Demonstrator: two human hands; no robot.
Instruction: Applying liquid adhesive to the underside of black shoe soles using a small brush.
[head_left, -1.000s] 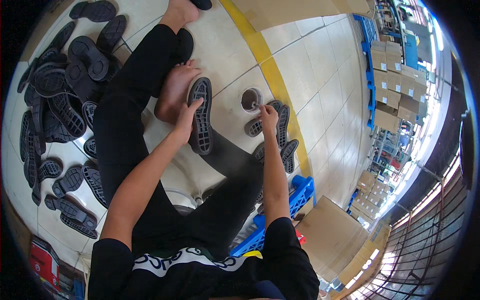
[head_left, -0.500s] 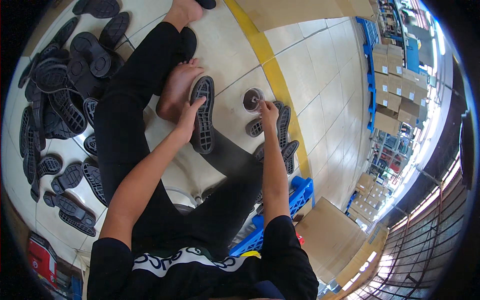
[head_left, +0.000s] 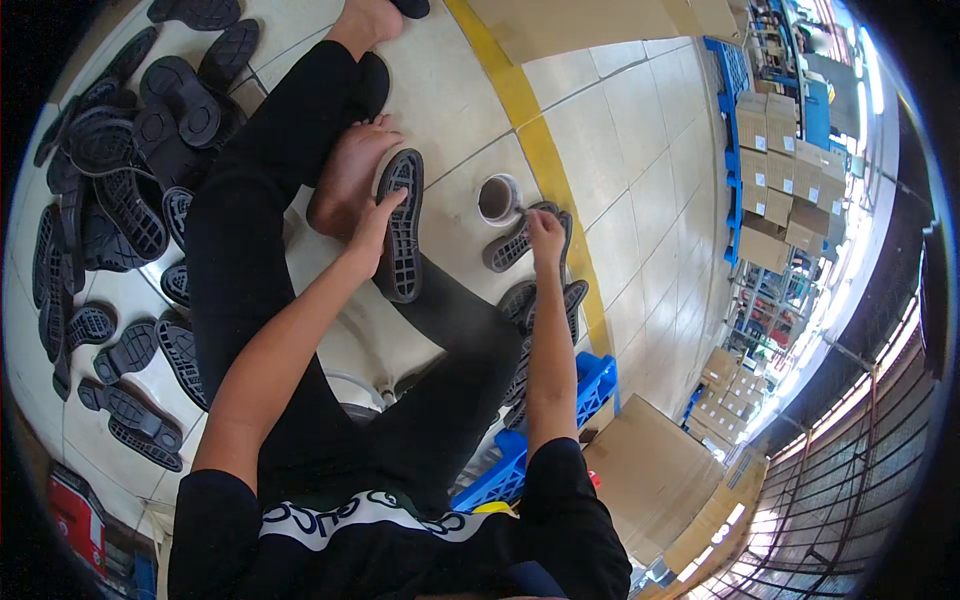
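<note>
My left hand (head_left: pixel 372 238) is closed round the edge of a black shoe sole (head_left: pixel 404 262), its thumb lying on the gridded face. The sole stands lengthwise above my bent leg, grid side up. To the right, a small round cup (head_left: pixel 482 207) with brown-grey contents sits on the tiles. My right hand (head_left: pixel 545 238) is pinched just beside the cup's rim. From its fingertips a thin dark stick-like tool (head_left: pixel 521 211) points to the rim; its exact kind is too small to tell. Beneath that hand lie finished-looking black soles (head_left: pixel 505 250).
A heap of black soles (head_left: pixel 125 215) covers the floor left of my legs. More soles (head_left: pixel 575 296) lie beside a yellow floor line (head_left: pixel 545 150). A blue plastic pallet (head_left: pixel 597 382) and a large cardboard box (head_left: pixel 650 470) stand close on the right. Stacked cartons (head_left: pixel 770 160) are farther off.
My right hand has drawn back from over the cup to just outside its rim, taking the thin tool out of the cup's middle. My left hand keeps its hold on the sole.
</note>
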